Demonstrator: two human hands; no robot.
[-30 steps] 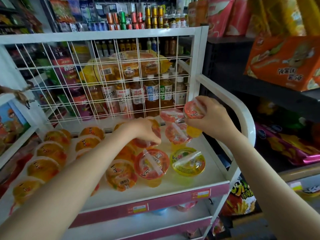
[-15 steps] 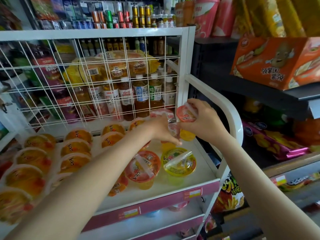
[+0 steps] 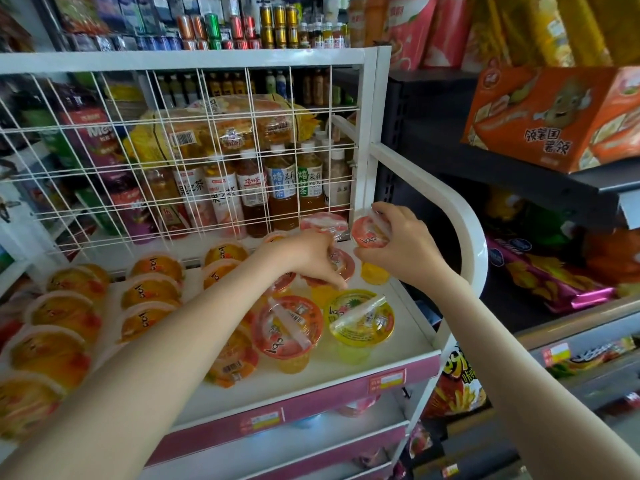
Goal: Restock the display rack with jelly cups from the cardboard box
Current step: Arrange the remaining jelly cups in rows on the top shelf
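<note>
Two hands work the white metal display rack (image 3: 464, 233): the right hand (image 3: 398, 244) pinches a pink-lidded clear plastic jelly cup (image 3: 367, 233) over the back-right gap, while the left hand (image 3: 308, 256) steadies a neighbouring cup (image 3: 341, 263), probably keeping rows tight.

Tea bottles (image 3: 256, 188) stand behind the wire grid at 12 o'clock; drink cans (image 3: 239, 27) above; an orange carton (image 3: 554, 119) at 2 o'clock.

Bright even light, soft blur, wide-angle bending at edges
</note>
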